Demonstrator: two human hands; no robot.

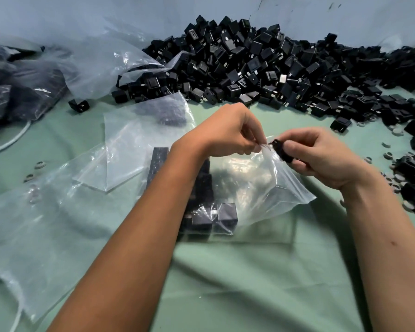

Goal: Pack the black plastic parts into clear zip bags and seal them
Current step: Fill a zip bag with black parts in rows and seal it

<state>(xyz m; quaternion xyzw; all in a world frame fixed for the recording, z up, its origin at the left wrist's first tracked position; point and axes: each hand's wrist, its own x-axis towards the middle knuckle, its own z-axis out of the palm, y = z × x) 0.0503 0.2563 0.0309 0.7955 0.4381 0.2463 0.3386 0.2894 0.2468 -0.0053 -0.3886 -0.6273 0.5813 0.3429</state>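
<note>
While left hand (228,133) pinches bag (261,185), right hand (321,156) holds part (282,149).

green cloth (249,283) covers table; small grey rings (393,180) scattered right; white cable (7,142) left.

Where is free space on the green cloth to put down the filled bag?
The green cloth is bare in front, between the two forearms, below the zip bag. Crowded: the pile of black parts behind and to the right, and empty bags to the left.
</note>
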